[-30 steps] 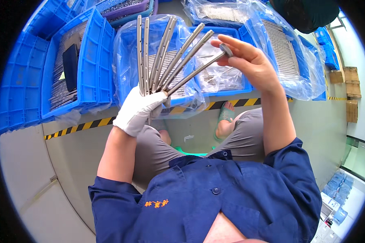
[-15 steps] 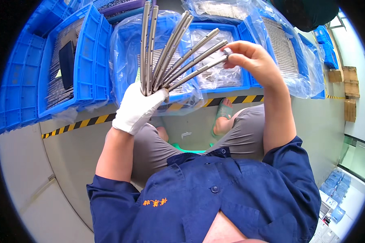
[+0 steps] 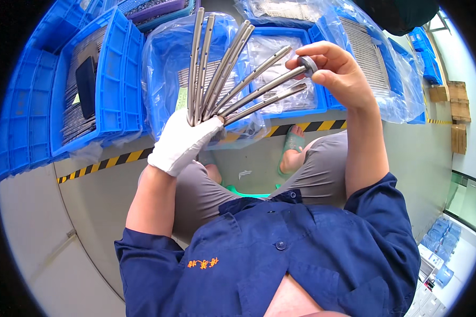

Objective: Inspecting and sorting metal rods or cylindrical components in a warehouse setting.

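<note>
Metal rods [image 3: 232, 74] fanned above crates [image 3: 106, 90]

clear plastic bags [image 3: 164, 63] lining blue bins [image 3: 113, 79]

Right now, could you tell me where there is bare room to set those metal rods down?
The grey floor on the near side of the yellow-black tape line, left of the gloved left hand, is bare. Beyond the tape it is crowded: blue crates and bag-lined bins stand side by side. The right hand pinches the fanned rods.
</note>
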Motion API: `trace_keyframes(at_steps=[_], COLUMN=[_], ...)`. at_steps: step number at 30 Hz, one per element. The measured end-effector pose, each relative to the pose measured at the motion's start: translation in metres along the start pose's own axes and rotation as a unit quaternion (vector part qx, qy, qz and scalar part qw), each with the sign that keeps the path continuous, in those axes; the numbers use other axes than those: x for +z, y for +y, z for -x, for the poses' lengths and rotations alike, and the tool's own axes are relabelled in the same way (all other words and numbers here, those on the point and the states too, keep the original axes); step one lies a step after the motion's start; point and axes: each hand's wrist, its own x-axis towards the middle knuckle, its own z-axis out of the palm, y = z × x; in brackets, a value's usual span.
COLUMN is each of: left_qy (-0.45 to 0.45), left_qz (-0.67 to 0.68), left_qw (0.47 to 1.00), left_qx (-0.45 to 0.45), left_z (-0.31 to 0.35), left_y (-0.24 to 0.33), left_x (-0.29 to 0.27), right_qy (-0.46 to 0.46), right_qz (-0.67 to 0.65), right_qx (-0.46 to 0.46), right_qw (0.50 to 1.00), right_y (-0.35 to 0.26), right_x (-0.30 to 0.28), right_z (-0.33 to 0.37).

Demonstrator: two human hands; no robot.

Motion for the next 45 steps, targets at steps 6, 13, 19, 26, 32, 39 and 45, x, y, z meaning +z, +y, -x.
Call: trace_keyframes(at_steps=[6, 13, 19, 26, 32, 39, 45], left_qy=[-0.004, 0.018, 0.025, 0.003, -0.001, 0.016, -0.003], left_qz=[-0.036, -0.039, -0.064, -0.079, -0.102, 0.091, 0.144], left_qw=[0.999, 0.999, 0.996, 0.995, 0.993, 0.995, 0.989], left_qx=[0.001, 0.012, 0.049, 0.059, 0.052, 0.026, 0.012], left_z=[-0.002, -0.003, -0.004, -0.004, -0.004, -0.003, -0.003], left_y=[-0.002, -0.006, -0.008, -0.009, -0.012, -0.011, -0.014], left_x=[-0.001, 0.001, 0.005, 0.005, 0.005, 0.004, 0.005], right_qy=[0.017, 0.042, 0.107, 0.067, 0.056, 0.082, 0.085], right_qz=[0.053, 0.076, 0.025, 0.029, 0.04, 0.024, 0.038], right_qx=[0.059, 0.094, 0.089, 0.105, 0.153, 0.169, 0.185], right_qw=[0.997, 0.992, 0.99, 0.992, 0.986, 0.982, 0.978], right_y=[-0.008, -0.005, 0.006, 0.003, 0.007, 0.015, 0.009], right_x=[0.005, 0.011, -0.008, -0.001, 0.004, -0.002, -0.006], right_z=[0.004, 0.003, 0.001, -0.001, -0.002, -0.002, 0.0])
